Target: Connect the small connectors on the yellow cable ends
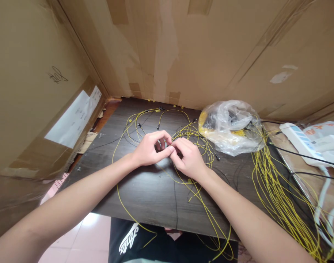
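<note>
Over the middle of the dark table (145, 193), my left hand (153, 148) and my right hand (187, 157) meet at the fingertips. Both are closed in a pinch on something too small to make out, with a dark bit showing between them. A thin black wire (175, 204) hangs below the fingers toward the table's front edge. Loose yellow wires (211, 155) lie coiled behind and beside my right hand, some with small black connectors. Another yellow wire (117, 190) curves around my left wrist and over the front edge.
A clear plastic bag (230, 128) with dark and yellow contents sits at the back right. A thick bundle of yellow wires (273, 193) hangs at the right, beside a white power strip (301, 142). Cardboard walls (156, 54) enclose the back and left.
</note>
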`<act>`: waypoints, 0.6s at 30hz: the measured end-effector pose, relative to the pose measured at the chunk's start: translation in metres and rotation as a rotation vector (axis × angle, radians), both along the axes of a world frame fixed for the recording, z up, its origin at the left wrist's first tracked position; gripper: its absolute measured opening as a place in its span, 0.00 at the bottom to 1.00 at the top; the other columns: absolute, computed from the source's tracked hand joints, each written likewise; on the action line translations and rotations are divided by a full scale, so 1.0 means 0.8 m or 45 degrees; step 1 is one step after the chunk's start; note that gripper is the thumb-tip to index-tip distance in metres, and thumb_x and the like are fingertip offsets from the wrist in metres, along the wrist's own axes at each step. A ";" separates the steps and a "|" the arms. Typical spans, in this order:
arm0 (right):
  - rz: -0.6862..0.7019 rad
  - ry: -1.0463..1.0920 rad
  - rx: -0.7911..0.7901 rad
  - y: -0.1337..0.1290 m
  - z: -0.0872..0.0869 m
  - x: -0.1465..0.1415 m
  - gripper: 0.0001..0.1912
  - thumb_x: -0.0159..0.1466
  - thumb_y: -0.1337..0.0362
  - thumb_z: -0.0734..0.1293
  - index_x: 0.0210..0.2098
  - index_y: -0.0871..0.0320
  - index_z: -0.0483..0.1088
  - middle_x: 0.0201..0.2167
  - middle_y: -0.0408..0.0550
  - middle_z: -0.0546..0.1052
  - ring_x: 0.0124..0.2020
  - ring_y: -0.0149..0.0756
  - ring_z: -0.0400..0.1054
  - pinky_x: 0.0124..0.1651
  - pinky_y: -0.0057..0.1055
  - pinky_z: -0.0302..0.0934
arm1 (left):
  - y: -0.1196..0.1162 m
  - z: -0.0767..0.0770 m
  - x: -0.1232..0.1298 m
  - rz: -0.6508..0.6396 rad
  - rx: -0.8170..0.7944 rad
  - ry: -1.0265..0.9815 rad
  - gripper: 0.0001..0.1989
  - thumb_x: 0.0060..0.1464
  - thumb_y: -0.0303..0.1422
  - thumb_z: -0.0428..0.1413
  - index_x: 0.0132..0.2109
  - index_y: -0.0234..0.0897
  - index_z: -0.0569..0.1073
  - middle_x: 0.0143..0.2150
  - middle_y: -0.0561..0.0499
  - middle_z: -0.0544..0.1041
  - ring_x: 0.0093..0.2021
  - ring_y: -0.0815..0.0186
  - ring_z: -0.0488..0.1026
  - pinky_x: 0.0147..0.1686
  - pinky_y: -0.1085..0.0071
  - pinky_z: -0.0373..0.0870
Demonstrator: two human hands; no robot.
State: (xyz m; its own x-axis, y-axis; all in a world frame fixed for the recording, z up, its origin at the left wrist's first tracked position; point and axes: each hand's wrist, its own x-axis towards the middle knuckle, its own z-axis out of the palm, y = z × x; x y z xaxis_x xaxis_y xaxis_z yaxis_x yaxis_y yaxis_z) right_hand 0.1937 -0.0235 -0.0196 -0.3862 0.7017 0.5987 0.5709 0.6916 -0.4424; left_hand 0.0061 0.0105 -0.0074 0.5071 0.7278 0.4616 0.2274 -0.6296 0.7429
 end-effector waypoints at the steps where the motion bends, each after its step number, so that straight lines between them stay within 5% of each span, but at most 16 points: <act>1: -0.001 -0.003 -0.005 0.000 0.000 0.000 0.08 0.70 0.67 0.60 0.33 0.56 0.65 0.28 0.46 0.72 0.30 0.37 0.63 0.37 0.35 0.59 | 0.000 0.000 0.000 0.002 -0.003 0.004 0.07 0.57 0.35 0.60 0.40 0.36 0.72 0.34 0.52 0.76 0.28 0.71 0.71 0.28 0.75 0.72; 18: 0.000 -0.021 -0.005 0.000 0.001 0.000 0.07 0.69 0.68 0.60 0.33 0.56 0.66 0.28 0.47 0.72 0.31 0.37 0.64 0.37 0.35 0.59 | 0.000 0.000 0.000 0.009 0.009 0.000 0.06 0.57 0.34 0.59 0.39 0.36 0.72 0.34 0.53 0.77 0.28 0.71 0.72 0.28 0.75 0.71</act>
State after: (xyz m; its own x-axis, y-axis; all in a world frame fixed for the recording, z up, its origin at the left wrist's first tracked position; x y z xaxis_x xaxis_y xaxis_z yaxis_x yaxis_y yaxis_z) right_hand 0.1940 -0.0238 -0.0185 -0.3962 0.7040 0.5894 0.5779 0.6900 -0.4357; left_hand 0.0065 0.0107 -0.0071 0.5023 0.7278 0.4669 0.2317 -0.6335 0.7382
